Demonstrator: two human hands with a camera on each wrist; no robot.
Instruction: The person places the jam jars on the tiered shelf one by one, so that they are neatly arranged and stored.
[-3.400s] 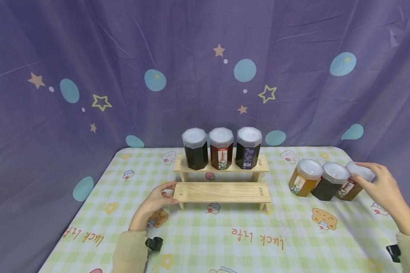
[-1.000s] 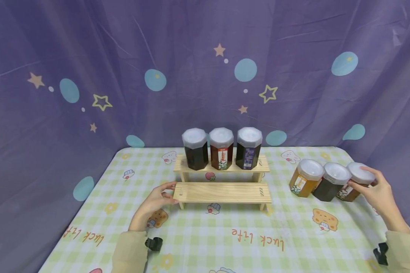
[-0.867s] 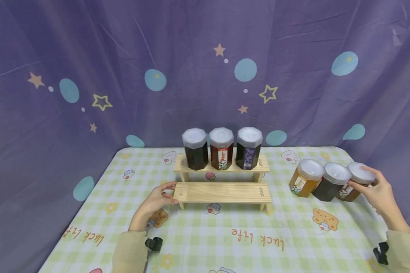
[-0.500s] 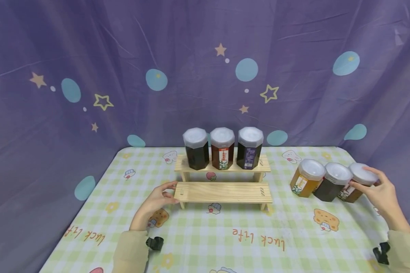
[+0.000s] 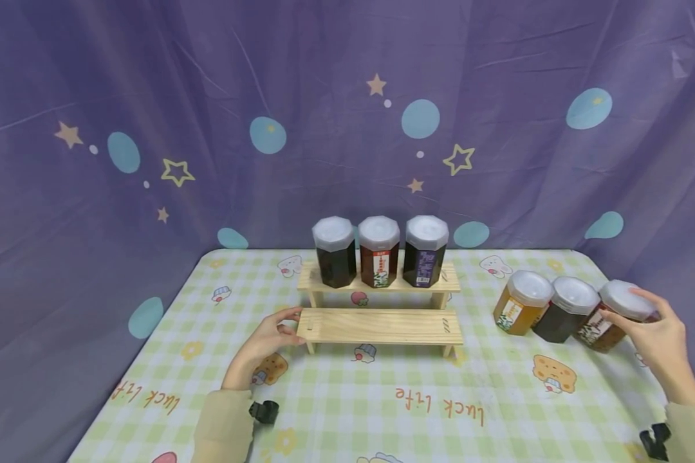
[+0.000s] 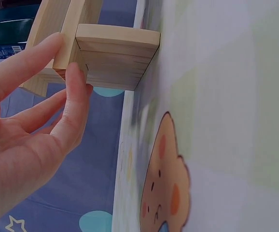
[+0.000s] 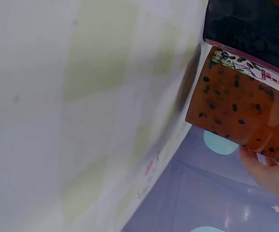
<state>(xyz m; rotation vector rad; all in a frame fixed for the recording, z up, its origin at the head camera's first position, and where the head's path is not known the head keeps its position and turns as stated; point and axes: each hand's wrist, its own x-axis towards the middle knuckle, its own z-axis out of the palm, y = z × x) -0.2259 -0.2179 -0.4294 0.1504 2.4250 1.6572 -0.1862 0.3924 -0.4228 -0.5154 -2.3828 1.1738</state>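
My left hand (image 5: 266, 342) pinches the left end of the lower shelf of a two-step wooden rack (image 5: 376, 326). In the left wrist view, the thumb and a finger press on the board's edge. Far right, my right hand (image 5: 659, 335) grips the white-lidded top of a jar (image 5: 595, 329), thumb on its left and fingers on its right. The right wrist view shows reddish-brown contents with dark seeds in this jar (image 7: 241, 106), with a shadow under its base. It leans slightly; whether it is fully off the cloth I cannot tell.
Left of the held jar stand a dark jar (image 5: 558, 320) and an amber jar (image 5: 512, 314). On the upper shelf are a dark jar (image 5: 336, 265), a red-brown jar (image 5: 379, 265) and a purple-labelled jar (image 5: 424, 263). A checked cloth (image 5: 347, 411) covers the table before a purple curtain (image 5: 336, 77).
My right hand has taken hold of the rightmost jar and shifted it slightly right and toward me, opening a small gap beside the dark jar. My left hand stays on the rack.
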